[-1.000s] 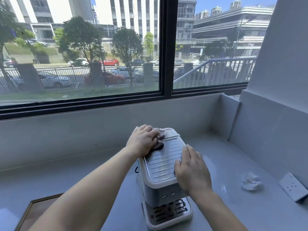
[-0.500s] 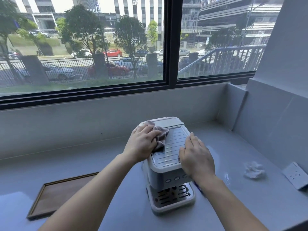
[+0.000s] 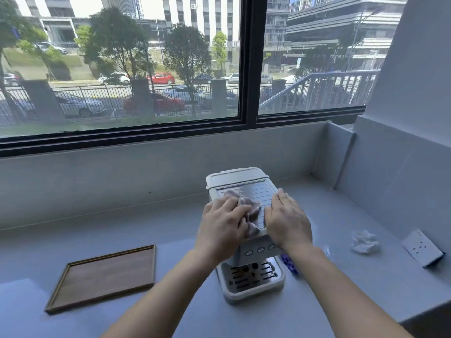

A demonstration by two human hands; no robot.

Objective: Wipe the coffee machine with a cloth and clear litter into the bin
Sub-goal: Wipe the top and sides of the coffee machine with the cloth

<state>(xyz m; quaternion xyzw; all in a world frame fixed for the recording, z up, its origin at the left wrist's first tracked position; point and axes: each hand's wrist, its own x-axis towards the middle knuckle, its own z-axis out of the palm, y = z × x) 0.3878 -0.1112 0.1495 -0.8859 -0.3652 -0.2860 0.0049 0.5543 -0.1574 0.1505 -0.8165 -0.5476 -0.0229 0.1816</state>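
Note:
A small white coffee machine point(image 3: 238, 178) stands on the pale counter point(image 3: 151, 223), its ribbed metal top facing up and its drip tray toward me. My left hand point(image 3: 223, 224) presses a crumpled grey cloth point(image 3: 251, 212) onto the front part of that top. My right hand point(image 3: 286, 219) lies flat on the machine's right front corner, fingers together, holding nothing. A crumpled white tissue point(image 3: 364, 241) lies on the counter to the right. A blue wrapper point(image 3: 289, 263) peeks out beside the machine's right side, partly hidden by my right forearm.
A shallow wooden tray point(image 3: 103, 276) lies on the counter at the left. A white power socket block point(image 3: 422, 247) sits at the far right against the wall. A window ledge runs behind; a wall corner closes the right side.
My left hand has slid the cloth from the back of the machine's top toward the front. My view has pulled back, so the wooden tray now shows fully.

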